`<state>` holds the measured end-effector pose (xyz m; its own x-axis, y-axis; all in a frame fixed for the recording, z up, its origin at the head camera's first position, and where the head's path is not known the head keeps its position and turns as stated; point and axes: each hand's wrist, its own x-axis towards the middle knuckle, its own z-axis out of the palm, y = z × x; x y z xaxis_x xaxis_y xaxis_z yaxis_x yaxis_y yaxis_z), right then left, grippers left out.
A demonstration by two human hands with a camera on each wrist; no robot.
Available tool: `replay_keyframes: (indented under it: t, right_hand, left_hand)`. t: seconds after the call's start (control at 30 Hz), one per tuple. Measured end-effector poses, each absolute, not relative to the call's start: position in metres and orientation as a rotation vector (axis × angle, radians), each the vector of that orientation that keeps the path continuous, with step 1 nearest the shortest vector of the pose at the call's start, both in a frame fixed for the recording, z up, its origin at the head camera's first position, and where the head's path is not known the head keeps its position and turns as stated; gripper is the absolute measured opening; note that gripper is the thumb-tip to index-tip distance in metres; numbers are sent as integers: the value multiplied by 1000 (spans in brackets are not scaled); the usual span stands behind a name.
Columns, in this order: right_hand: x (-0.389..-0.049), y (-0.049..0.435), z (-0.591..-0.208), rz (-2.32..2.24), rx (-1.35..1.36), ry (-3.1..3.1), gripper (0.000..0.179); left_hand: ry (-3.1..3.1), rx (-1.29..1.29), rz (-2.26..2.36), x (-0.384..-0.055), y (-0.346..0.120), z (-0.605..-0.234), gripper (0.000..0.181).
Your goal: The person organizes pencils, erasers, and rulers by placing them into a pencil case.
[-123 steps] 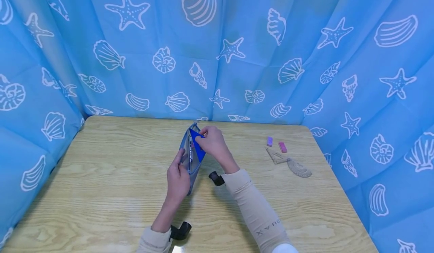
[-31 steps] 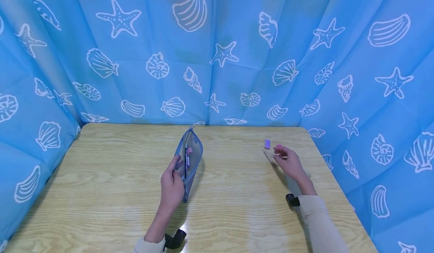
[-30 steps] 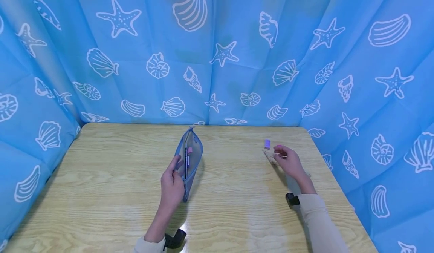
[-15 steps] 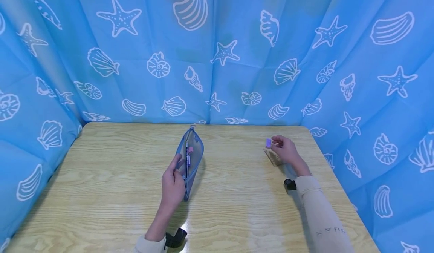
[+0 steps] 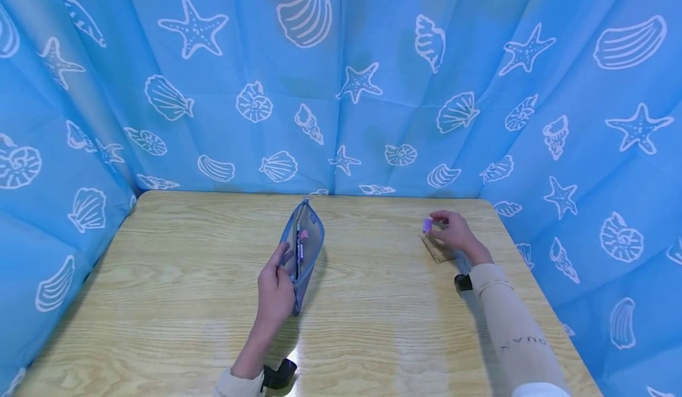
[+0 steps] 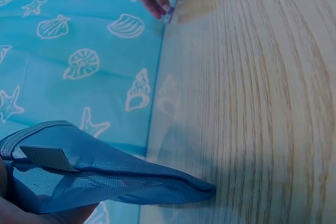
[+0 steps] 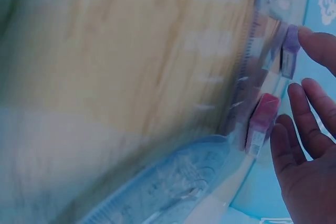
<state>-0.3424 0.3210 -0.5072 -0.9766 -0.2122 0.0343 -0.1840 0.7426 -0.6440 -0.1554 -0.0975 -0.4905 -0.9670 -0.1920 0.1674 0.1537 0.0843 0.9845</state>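
A grey-blue mesh pencil pouch stands with its mouth spread, pens and a pink item inside. My left hand grips its near left side, thumb along the rim. At the table's right, my right hand is around a purple eraser. In the right wrist view the thumb meets that eraser's end and the index fingertip is close to its other end; the fingers are only slightly bent. A pink eraser lies by the lower fingertips, hidden in the head view.
A clear set square lies under the right hand. The clear protractor beside it is mostly covered by the arm in the head view. Blue seashell-print curtains enclose the wooden table at back and sides.
The blue triangle that my right hand held at the pouch is out of sight. That hand has gone right to the erasers, then from the pink one to the purple. The left hand keeps its grip.
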Motion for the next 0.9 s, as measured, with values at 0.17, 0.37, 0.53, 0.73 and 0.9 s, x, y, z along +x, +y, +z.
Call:
replay_keyframes:
  t: [0.17,0.37,0.53,0.73,0.9]
  right_hand:
    - [-345,326,-512,-1006,-353,2899,50]
    - [-346,329,-513,-1030,-359,2893,50]
    - [-343,328,-512,-1115,-324,2847,48]
    - [-337,326,-507,-1212,-280,2798,50]
    - [-337,328,-506,-1244,-306,2801,49]
  left_hand:
    - [-2112,42,-1967,-156,-96,-489,53]
    - [-2098,42,-1976,-155,-94,-487,52]
    - [-2095,42,-1975,-156,-95,-486,52]
    - [-2132,53,-1931,-155,-94,-485,52]
    - [-2142,58,-1907,-154,-94,-486,52]
